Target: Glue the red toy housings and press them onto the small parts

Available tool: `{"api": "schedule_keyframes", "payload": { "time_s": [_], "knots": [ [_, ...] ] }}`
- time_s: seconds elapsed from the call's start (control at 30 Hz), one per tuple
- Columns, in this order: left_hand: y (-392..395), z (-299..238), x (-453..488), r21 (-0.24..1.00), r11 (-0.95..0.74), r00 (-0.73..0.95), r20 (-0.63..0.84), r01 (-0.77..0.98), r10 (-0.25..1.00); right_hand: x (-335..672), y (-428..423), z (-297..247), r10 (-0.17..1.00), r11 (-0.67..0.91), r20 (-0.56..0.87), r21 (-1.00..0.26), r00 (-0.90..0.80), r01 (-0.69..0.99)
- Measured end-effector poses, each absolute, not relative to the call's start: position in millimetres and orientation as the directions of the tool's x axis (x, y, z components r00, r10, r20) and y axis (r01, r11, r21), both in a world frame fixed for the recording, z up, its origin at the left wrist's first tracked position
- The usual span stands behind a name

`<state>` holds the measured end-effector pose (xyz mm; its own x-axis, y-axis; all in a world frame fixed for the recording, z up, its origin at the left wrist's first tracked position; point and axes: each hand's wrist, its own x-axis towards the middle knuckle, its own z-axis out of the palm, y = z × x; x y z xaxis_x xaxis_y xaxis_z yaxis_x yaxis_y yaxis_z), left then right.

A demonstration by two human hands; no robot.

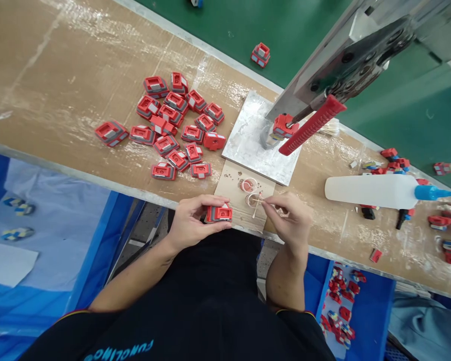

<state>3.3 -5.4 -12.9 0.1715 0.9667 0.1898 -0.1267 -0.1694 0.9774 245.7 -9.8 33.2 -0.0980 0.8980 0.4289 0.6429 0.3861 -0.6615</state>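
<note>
My left hand [195,219] is closed around a small red and grey toy part [220,214], its recessed side facing up, at the bench's front edge. My right hand [291,216] pinches a thin cotton swab [260,200] over a small round clear dish [250,202]. A second swab [255,210] leans at that dish. Just behind stands another little dish [248,185] with red paint in it. Both dishes rest on a stained cardboard piece [233,175].
Several red toy parts [171,115] lie in a group at left. A metal press plate [244,135] carries a toy part [284,125] under a red-handled toggle clamp [313,125]. At right lies a white bottle [372,191] among loose parts. Blue bins [374,311] stand below the bench.
</note>
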Motion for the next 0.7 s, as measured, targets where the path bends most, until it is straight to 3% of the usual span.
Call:
{"api": "schedule_keyframes", "payload": {
  "time_s": [0.13, 0.27, 0.7],
  "knots": [
    [-5, -12, 6, 0.972, -0.206, 0.201, 0.224, -0.109, 0.954, 237, -20, 47, 0.821, 0.478, 0.569, -0.732, 0.048, 0.486],
    [-4, -9, 10, 0.969, -0.229, 0.228, 0.245, -0.097, 0.942, 218, -23, 52, 0.794, 0.558, 0.608, -0.726, -0.003, 0.402],
    [-5, -4, 7, 0.961, -0.268, 0.252, 0.278, -0.073, 0.927, 208, -17, 54, 0.787, 0.589, 0.609, -0.693, -0.098, 0.416]
  ]
}}
